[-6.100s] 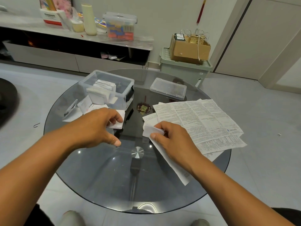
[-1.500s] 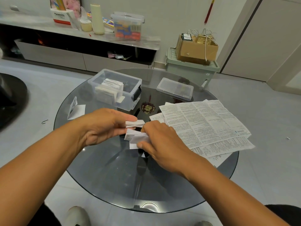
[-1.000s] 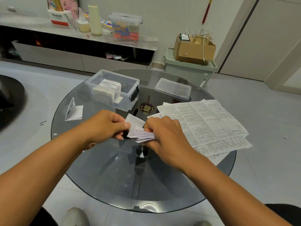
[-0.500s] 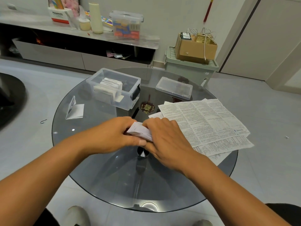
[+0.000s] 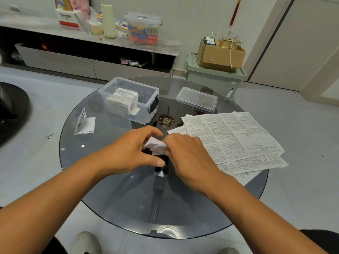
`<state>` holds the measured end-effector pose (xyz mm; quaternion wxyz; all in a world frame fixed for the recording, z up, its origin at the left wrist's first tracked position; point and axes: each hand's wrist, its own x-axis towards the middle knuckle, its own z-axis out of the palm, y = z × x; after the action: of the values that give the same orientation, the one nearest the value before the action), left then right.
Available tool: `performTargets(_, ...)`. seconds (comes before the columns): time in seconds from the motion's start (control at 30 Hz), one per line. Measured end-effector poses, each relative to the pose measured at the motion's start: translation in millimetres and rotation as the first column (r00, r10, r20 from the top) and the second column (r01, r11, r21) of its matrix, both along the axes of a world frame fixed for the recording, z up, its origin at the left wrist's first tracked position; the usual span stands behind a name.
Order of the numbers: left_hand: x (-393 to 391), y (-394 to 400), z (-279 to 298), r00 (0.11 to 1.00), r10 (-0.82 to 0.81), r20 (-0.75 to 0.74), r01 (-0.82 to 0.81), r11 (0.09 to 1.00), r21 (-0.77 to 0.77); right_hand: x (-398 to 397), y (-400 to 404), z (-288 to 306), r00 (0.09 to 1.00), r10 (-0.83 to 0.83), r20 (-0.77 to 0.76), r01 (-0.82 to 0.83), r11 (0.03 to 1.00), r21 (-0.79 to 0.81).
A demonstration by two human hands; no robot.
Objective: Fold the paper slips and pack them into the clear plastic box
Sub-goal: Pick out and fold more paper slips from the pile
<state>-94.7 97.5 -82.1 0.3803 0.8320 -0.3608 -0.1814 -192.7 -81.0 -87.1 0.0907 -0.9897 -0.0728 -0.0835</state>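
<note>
Above the middle of the round glass table point(image 5: 113, 191), both hands hold one small folded white paper slip point(image 5: 156, 145). My left hand point(image 5: 132, 153) grips its left end with curled fingers and thumb. My right hand point(image 5: 187, 156) pinches its right end. The clear plastic box point(image 5: 146, 92) stands open at the table's far side with several folded slips upright inside. A stack of unfolded printed sheets point(image 5: 231, 136) lies to the right. One folded slip point(image 5: 85, 122) lies at the table's left.
The box's clear lid point(image 5: 196, 99) lies beyond the sheets. A red-gold ornament point(image 5: 166, 121) shows under the glass. Behind the table stand a green bin point(image 5: 214, 79) with a cardboard box point(image 5: 220, 54) on it and a low cabinet point(image 5: 95, 50) with clutter.
Over the last second the slip was folded smaller between my hands, which closed in around it. Six seconds ago my right hand held a long unfolded strip and my left held another slip.
</note>
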Motion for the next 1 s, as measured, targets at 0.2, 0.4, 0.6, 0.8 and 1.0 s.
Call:
performTargets(0.2, -11, -4, -4, 0.96, 0.002, 0.279, -0.046, 0.988, 0.151, -3, 6, -4, 0.999, -0.044, -0.015, 0.046, 0.985, 0.169)
performTargets(0.4, -7, -5, -11, 0.944, -0.086, 0.319, 0.017, 0.977, 0.213, 1, 4, -4, 0.998, -0.046, -0.046, 0.062, 0.898, 0.435)
performTargets(0.6, -8, -8, -16, 0.917, -0.013, 0.4, -0.027, 0.995, 0.094, 2, 5, -9, 0.969, -0.248, -0.01, 0.244, 0.945, 0.218)
performTargets(0.8, -13, -13, -25, 0.891, -0.053, 0.45, 0.007, 0.995, 0.103, -3, 17, -12, 0.989, -0.065, -0.13, 0.108, 0.929, 0.354)
performTargets(1.0, -10, -6, -2, 0.965, -0.042, 0.259, 0.028, 0.998, 0.059, 6, 2, -3, 0.985, -0.16, -0.058, 0.169, 0.877, 0.451)
